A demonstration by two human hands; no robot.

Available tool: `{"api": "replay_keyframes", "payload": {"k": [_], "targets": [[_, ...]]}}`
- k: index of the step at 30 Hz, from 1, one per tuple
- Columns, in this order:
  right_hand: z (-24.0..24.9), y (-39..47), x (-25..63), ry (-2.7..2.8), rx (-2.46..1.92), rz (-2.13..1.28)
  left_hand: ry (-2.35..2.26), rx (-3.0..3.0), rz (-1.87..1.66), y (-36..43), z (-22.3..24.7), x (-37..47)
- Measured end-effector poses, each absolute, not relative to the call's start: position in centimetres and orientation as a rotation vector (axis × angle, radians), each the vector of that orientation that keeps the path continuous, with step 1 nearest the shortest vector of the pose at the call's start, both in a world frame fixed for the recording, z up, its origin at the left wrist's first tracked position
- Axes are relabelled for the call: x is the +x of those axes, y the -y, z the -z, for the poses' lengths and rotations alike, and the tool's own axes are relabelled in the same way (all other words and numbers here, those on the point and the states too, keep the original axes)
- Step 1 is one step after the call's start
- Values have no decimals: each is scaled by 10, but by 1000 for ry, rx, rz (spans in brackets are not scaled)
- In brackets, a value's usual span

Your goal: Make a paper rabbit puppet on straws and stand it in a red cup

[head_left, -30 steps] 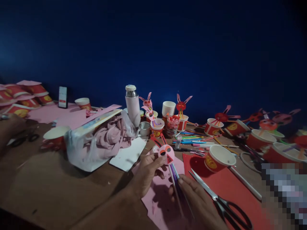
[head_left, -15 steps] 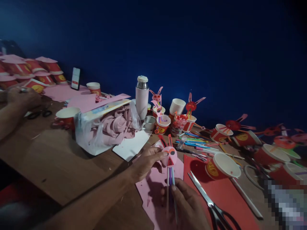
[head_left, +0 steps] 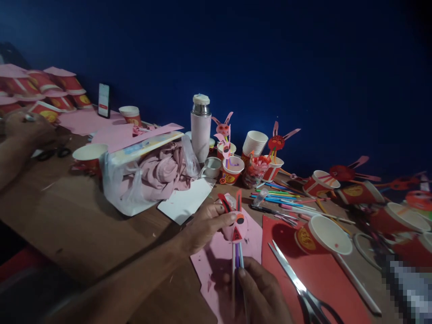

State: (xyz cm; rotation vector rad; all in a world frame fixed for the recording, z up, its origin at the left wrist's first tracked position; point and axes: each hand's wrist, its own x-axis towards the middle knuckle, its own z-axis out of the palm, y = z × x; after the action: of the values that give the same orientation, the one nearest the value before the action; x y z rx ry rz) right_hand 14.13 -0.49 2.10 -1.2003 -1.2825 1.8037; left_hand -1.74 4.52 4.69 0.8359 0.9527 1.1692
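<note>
My left hand (head_left: 205, 227) pinches a pink paper rabbit face (head_left: 233, 231) at its left edge, the thumb lying over one eye. The face has red-and-black ears, an orange-and-black eye and a red triangle below. Thin white, purple and blue sticks (head_left: 237, 257) hang from it, and my right hand (head_left: 263, 288) is closed round them lower down. Under both hands lies a pink paper sheet (head_left: 209, 270). Right of them, open scissors (head_left: 293, 276) rest on a red sheet (head_left: 340, 288), close to a tilted red paper cup (head_left: 305, 238).
Another person's hand (head_left: 29, 128) is at the far left, near stacked red cups (head_left: 20, 87). A plastic bag (head_left: 118, 193) holding pink cloth, a flask (head_left: 200, 135), a metal mug (head_left: 212, 167), pens (head_left: 280, 198) and finished rabbit cups (head_left: 232, 173) stand or lie along the table.
My left thumb has slid further over the rabbit face, hiding the left eye that partly showed before. The face sits slightly lower. My right hand keeps its grip, and the camera view has shifted.
</note>
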Motion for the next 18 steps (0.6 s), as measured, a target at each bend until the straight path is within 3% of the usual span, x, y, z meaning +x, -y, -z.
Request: {"api": "replay_keyframes", "payload": {"k": [6,18], "targets": [[-20,0,147,1418,-1246,-1707,-924,823,-1128,-44,-51,-16],[-27,0,145,1313,-1099,-1893,-1025,965,-1016,-42,-49,-17]]}}
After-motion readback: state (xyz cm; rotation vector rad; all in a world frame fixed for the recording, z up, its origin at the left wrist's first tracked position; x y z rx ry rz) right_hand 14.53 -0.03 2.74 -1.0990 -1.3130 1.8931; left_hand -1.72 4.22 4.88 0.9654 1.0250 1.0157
